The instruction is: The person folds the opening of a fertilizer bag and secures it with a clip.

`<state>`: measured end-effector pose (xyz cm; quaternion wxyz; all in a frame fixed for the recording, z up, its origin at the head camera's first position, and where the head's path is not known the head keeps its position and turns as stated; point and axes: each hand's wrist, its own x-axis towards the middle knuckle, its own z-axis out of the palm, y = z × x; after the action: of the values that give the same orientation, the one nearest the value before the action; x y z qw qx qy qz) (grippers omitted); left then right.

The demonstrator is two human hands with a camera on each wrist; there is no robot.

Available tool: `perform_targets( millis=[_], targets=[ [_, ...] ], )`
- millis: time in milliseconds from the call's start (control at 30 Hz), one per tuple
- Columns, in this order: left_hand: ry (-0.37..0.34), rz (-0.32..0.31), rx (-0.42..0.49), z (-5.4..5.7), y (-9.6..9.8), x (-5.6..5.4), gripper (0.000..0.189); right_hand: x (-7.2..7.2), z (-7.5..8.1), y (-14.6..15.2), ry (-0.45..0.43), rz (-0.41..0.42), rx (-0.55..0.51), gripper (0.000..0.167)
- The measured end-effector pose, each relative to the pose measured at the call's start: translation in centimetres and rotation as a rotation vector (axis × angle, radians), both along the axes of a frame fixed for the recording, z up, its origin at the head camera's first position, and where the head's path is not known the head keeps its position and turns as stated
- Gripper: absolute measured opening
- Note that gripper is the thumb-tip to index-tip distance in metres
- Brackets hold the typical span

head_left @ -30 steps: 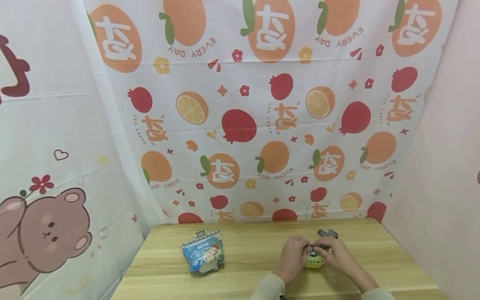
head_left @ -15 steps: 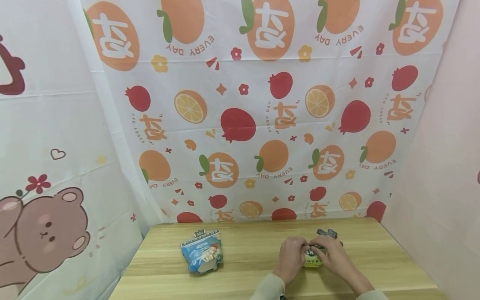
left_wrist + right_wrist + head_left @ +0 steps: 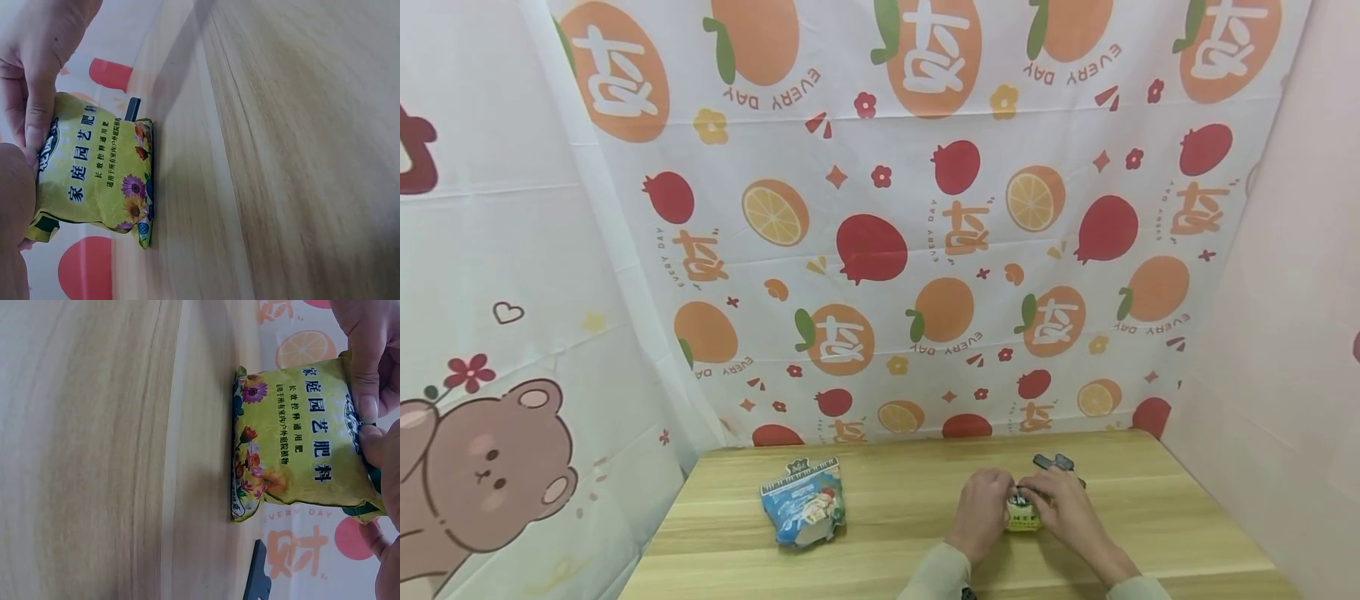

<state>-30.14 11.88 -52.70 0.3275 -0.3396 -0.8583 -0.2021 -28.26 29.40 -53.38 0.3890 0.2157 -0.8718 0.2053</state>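
Observation:
A small yellow fertilizer bag (image 3: 294, 425) with flowers printed along its bottom stands upright on the table. My left hand (image 3: 982, 510) and right hand (image 3: 1066, 508) pinch its top edge from either side, thumbs on the front face. In the right wrist view, the thumb tips of the left hand (image 3: 365, 356) and right hand (image 3: 387, 469) nearly meet at the top. Fingers behind the bag are mostly hidden. A dark flat piece, possibly a clip (image 3: 1054, 462), lies just beyond my right hand; its near part is covered.
A blue printed bag (image 3: 805, 508) with a black-and-white patterned strip across its top lies on the left of the wooden table (image 3: 917, 550). Fruit-print cloth (image 3: 880, 317) hangs behind the table's far edge, with pale cloth walls at both sides.
Both hands keep pinching the bag's top while the fingers shift slightly along it. The right hand has moved a little to the left. The head view has shifted slightly.

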Motion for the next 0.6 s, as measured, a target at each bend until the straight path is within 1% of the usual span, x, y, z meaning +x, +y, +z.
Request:
perform_targets(
  millis=[67,167,300,400,600],
  targets=[
    [-0.01,-0.007,-0.007,-0.06,-0.08,0.01,0.006,-0.05,-0.2,0.09,0.012,0.006,-0.003,0.026],
    [-0.018,-0.021,0.009,0.05,-0.23,0.0,0.008,-0.21,-0.32,0.21,0.018,0.013,-0.013,0.026],
    [-0.005,-0.03,0.025,0.1,-0.43,-0.06,0.009,-0.26,-0.41,0.28,0.012,0.014,-0.023,0.024],
    [0.004,-0.022,0.017,0.0,-0.52,-0.12,0.01,-0.2,-0.44,0.29,0.014,0.004,-0.019,0.023],
    [-0.002,-0.015,0.012,0.06,-0.57,-0.27,0.016,-0.12,-0.11,0.34,0.075,-0.003,-0.043,0.021]
  ],
)
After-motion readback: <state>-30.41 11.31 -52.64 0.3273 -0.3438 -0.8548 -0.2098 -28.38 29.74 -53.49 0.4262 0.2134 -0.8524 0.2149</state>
